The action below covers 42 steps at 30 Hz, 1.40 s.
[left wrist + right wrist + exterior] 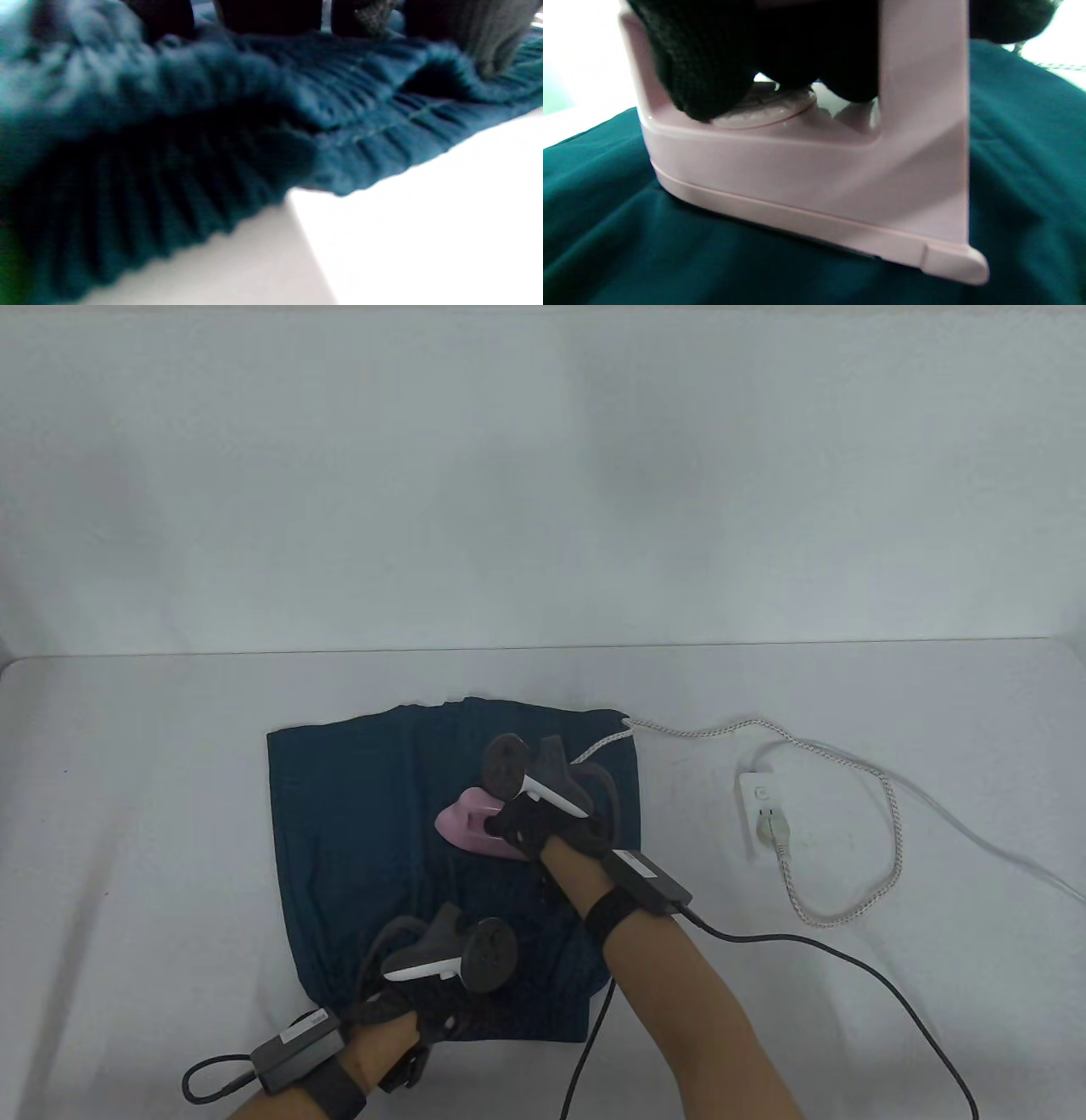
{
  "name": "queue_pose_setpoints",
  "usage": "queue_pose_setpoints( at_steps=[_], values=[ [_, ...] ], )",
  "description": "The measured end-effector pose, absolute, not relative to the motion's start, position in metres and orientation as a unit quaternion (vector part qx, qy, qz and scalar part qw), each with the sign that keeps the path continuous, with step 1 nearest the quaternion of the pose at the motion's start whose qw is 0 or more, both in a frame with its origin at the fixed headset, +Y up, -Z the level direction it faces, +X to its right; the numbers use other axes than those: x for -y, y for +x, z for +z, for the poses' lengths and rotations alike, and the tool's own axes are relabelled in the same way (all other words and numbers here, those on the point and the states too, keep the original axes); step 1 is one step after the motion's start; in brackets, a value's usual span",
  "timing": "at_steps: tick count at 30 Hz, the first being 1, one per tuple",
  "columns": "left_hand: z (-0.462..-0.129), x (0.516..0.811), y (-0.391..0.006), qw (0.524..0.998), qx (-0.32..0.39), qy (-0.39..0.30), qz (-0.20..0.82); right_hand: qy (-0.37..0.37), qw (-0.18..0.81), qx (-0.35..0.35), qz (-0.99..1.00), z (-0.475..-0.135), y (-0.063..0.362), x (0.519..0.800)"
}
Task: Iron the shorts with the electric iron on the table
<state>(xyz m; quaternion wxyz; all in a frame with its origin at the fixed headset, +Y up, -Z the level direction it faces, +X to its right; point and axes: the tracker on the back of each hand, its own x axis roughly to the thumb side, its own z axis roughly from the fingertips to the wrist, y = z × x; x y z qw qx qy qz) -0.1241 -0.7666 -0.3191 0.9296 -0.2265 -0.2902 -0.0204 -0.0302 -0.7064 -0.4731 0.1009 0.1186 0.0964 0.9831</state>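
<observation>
Dark teal shorts (356,831) lie flat on the white table (127,814), waistband toward the front edge. A pink electric iron (467,823) rests sole-down on the shorts, right of their middle. My right hand (543,827) grips the iron's handle; in the right wrist view my gloved fingers (704,63) wrap the handle of the iron (806,178) on the teal cloth (628,237). My left hand (424,1010) presses on the gathered waistband at the shorts' front edge; the left wrist view shows its fingers (267,12) on the ribbed waistband (212,127).
The iron's white braided cord (848,768) runs from the shorts' far right corner to a white power strip (761,806) on the right, where it is plugged in. A black glove cable (831,959) trails across the table's front right.
</observation>
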Motion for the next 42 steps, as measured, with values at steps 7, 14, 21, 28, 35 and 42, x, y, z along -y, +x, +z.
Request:
queue_pose_setpoints(
  at_steps=[7,14,21,28,35,42],
  values=[
    [-0.319,0.766,-0.124,0.930,0.289,-0.227,-0.022,0.131,0.081,-0.103,0.983,-0.470,-0.043,0.708],
    [-0.319,0.766,-0.124,0.930,0.289,-0.226,-0.022,0.123,0.073,-0.116,0.983,-0.470,-0.022,0.708],
    [-0.319,0.767,-0.124,0.930,0.289,-0.225,-0.023,0.110,0.069,-0.121,0.984,-0.464,0.014,0.708],
    [-0.319,0.767,-0.124,0.930,0.289,-0.225,-0.024,0.089,0.060,-0.124,0.986,-0.461,0.045,0.707],
    [-0.318,0.767,-0.124,0.930,0.290,-0.225,-0.025,0.076,0.048,-0.131,0.987,-0.461,0.069,0.706],
    [-0.318,0.767,-0.124,0.930,0.290,-0.225,-0.025,0.075,0.064,-0.123,0.987,-0.461,0.063,0.707]
  ],
)
